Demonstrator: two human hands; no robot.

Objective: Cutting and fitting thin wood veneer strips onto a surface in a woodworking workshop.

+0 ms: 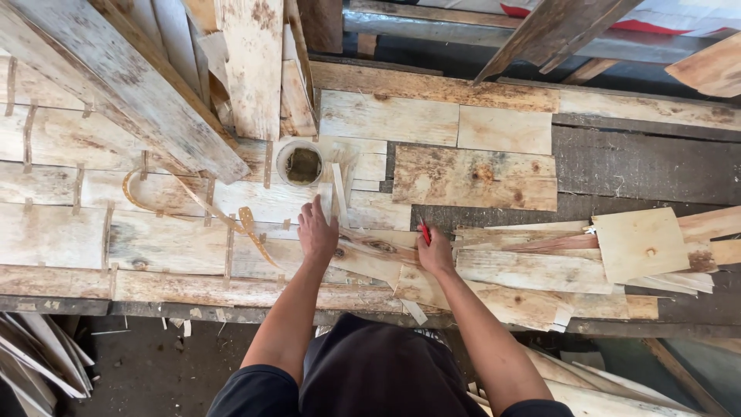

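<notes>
Setting: rough workbench (641, 166) of old planks, spread with thin wood veneer sheets.
Left hand (317, 232): fingers spread wide and flat, pressing a veneer strip (370, 251) onto the bench, apparently to keep it from sliding.
Right hand (436, 253): closed around a red-handled tool (424, 232), its tip set on the same strip just beside the left hand; the blade itself is hidden.
Small tub (300, 162): open, dark contents, just beyond the left fingertips, within easy reach.
Square offcut (639, 243): lies on the loose veneer pile to the right, well apart.
Leaning boards (154, 93): propped at upper left, off the working area.
</notes>
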